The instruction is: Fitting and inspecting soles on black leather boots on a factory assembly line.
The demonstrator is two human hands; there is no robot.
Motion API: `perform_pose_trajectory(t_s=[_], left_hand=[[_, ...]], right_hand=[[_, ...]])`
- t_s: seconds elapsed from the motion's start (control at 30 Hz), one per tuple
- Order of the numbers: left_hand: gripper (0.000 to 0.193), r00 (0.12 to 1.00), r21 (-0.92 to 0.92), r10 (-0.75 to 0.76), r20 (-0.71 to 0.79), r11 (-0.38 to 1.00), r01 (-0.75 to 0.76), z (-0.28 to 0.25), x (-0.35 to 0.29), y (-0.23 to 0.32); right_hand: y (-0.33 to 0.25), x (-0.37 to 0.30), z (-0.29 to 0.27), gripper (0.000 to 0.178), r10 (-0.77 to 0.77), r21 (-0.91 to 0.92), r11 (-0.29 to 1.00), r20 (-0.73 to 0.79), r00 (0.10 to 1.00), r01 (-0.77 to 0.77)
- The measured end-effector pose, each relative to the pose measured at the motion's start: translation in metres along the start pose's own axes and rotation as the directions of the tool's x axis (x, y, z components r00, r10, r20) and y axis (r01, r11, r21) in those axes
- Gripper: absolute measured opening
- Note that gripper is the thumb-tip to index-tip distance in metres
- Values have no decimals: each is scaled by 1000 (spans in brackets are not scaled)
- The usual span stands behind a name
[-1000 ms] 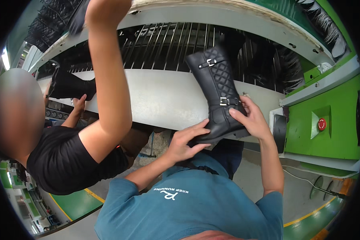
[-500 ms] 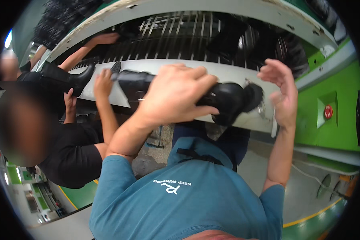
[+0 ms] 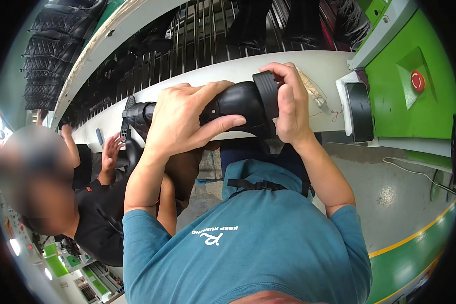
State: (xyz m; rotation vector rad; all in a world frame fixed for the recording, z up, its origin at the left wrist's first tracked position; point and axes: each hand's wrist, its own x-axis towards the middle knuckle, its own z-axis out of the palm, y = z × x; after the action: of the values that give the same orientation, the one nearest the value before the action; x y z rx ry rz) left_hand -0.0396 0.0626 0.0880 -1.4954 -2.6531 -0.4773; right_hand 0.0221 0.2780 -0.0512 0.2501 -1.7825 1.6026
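Okay, left hand [image 3: 185, 119] wraps the black boot [image 3: 235, 101], fingers partly spread; right hand [image 3: 293, 109] curls around its sole end. Boot lies sideways over the white ledge [image 3: 332, 63], contact unclear. I read this as two-handed positioning; next move calls for both grips firm.

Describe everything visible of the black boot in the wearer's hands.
The black boot looks like smooth, slightly glossy leather, with a rounded body, a small metal stud and a thick ribbed sole edge. It is held on its side over the white ledge, shaft to the left, sole to the right. The left hand wraps and largely hides the shaft; the right hand cups the sole end.
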Motion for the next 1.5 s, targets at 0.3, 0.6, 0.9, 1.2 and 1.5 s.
perform_pose_trajectory(t_s=[0.3,0.6,0.9,1.2,1.5], left_hand=[[61,999,1,-2,-49,1000,2,7,0,-7],[80,999,129,-4,-54,992,11,16,-4,-6],[70,933,-464,-335,-135,853,239,-10,-48,-91],[82,908,-641,-322,-269,764,81,-39,-82,-66],[93,701,-824,-591,-399,567,9,-20,-99,-59]], right_hand=[[-7,6,-3,43,162,75,984,6,987,-162],[-5,1,17,55,106,184,977,32,994,-110],[9,4,-58,63,571,559,775,-419,706,-295],[-15,-30,-68,75,528,566,793,-454,718,-225],[-33,0,-88,65,278,425,897,-341,898,-117]])
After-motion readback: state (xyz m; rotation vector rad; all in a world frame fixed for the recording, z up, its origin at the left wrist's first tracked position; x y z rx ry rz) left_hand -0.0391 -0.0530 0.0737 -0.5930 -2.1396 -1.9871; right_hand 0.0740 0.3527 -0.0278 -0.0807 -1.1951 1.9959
